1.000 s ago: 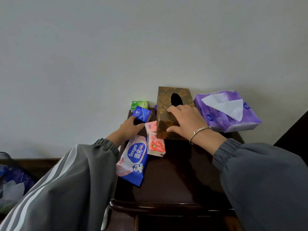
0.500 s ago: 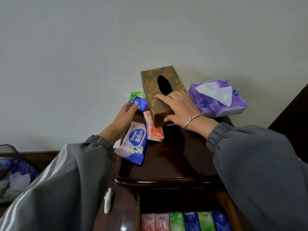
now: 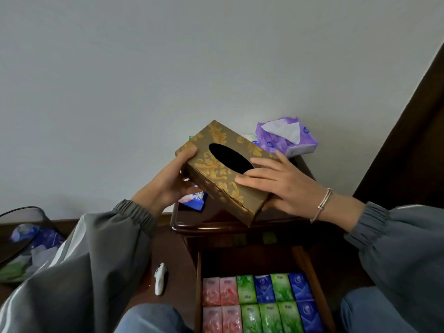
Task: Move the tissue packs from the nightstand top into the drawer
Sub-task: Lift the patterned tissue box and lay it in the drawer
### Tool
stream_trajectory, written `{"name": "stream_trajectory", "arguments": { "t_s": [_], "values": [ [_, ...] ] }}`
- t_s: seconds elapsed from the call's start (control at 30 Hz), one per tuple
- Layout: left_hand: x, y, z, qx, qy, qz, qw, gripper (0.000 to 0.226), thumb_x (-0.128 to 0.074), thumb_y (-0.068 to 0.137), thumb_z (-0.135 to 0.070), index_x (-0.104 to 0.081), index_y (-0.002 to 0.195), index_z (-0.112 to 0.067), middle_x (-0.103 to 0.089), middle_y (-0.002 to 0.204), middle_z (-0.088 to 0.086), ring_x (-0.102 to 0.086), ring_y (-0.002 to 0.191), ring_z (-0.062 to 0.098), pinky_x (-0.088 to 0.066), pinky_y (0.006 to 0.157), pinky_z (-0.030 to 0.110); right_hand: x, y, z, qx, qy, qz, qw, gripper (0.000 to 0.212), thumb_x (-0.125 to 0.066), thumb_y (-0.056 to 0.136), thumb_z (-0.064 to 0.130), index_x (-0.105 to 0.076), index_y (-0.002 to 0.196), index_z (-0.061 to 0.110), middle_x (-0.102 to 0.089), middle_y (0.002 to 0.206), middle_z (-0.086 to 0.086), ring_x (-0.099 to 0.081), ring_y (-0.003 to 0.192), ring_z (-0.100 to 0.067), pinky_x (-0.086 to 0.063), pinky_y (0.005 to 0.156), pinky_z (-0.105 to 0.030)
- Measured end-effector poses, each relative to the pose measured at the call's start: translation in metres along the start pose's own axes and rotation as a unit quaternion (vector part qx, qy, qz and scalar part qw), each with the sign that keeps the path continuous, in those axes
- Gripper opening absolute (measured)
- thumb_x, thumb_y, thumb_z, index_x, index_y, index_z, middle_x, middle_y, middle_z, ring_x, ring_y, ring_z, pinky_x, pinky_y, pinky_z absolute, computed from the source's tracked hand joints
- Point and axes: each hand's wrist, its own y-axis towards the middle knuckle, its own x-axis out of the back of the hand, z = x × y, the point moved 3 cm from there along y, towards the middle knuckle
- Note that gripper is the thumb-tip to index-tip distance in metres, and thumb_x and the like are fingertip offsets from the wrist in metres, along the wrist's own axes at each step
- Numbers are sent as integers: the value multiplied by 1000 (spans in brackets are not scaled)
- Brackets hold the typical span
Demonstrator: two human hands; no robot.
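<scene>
A brown tissue box point(image 3: 216, 169) with gold ornament and a dark oval slot is held tilted in the air above the nightstand's point(image 3: 204, 228) front edge. My left hand point(image 3: 171, 183) grips its far left end and my right hand point(image 3: 276, 183) clasps its near right end. Behind it on the nightstand lies a purple tissue pack point(image 3: 287, 137) with white tissue sticking out. A blue and pink pack point(image 3: 194, 199) peeks out under the box. Below, the open drawer point(image 3: 310, 267) holds rows of pink, green and blue small tissue packs point(image 3: 260, 302).
A small white object point(image 3: 160, 278) lies on the dark floor left of the drawer. A bin point(image 3: 24, 241) with wrappers stands at the far left. Dark furniture point(image 3: 408, 131) rises on the right. My knees sit at the bottom edge.
Both hands have lifted the brown tissue box off the nightstand and brought it forward and tilted. My left hand left the small blue pack and took the box's end. The view dropped toward the drawer.
</scene>
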Motion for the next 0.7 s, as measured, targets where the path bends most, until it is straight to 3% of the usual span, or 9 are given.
{"name": "stream_trajectory", "arguments": {
  "t_s": [0.07,0.13,0.17,0.27,0.3,0.33,0.5,0.63,0.7],
  "values": [
    [-9,-25,12,-8,-9,-32,999,41,-72,77,-47,-61,106,-20,-63,96,7,-67,89,25,-59,67,41,5,-26,7,-62,62,-45,995,72,-66,74,17,-39,141,25,-42,146,3,-23,142,-22,-15,112,-53],
    [-17,-52,28,-17,-54,-64,996,36,-71,77,-46,-60,102,-22,-69,88,6,-71,84,23,-58,62,40,7,-53,13,-193,210,-111,952,68,-63,80,17,-36,141,30,-31,151,8,-19,144,-13,-17,117,-44],
    [-20,-63,38,-19,-86,-67,994,34,-71,78,-44,-60,102,-23,-73,83,4,-73,80,20,-58,61,40,7,-67,16,-278,315,-154,894,62,-64,84,19,-37,138,34,-32,150,10,-23,142,-9,-23,117,-39],
    [-34,-98,72,-1,-157,-58,986,33,-69,80,-44,-59,107,-28,-77,84,-3,-74,79,14,-59,64,42,-6,-96,40,-485,625,-155,592,48,-62,76,49,-48,121,43,-46,139,12,-44,130,-16,-38,106,-42],
    [-39,-108,86,10,-168,-59,984,34,-69,79,-45,-60,109,-30,-77,89,-4,-73,82,15,-59,65,41,-13,-103,50,-503,680,-111,522,52,-61,70,55,-50,120,42,-50,136,10,-50,125,-21,-42,102,-48],
    [-45,-118,99,23,-179,-63,982,35,-69,79,-45,-61,110,-30,-76,93,-3,-73,86,15,-59,64,40,-19,-108,59,-506,712,-71,482,59,-63,67,57,-50,121,40,-55,132,9,-55,120,-25,-46,97,-51],
    [-60,-152,164,103,-193,-95,971,51,-70,79,-45,-56,123,-23,-71,113,6,-68,99,23,-57,69,37,-42,-146,81,-535,742,1,405,59,-68,70,45,-54,125,28,-65,123,-4,-62,110,-24,-56,77,-45],
    [-53,-163,199,209,-91,13,974,56,-72,65,-59,-63,114,-33,-71,114,-1,-68,100,21,-55,77,33,-59,-192,76,-591,717,36,369,57,-74,61,46,-65,111,21,-71,110,-9,-69,97,-24,-55,81,-44],
    [-44,-160,216,229,-30,53,971,56,-65,74,-61,-61,120,-31,-67,122,-2,-66,107,16,-54,78,30,-68,-214,71,-629,691,44,352,59,-77,53,46,-67,105,19,-74,100,-11,-69,91,-26,-55,76,-43]
  ]
}}
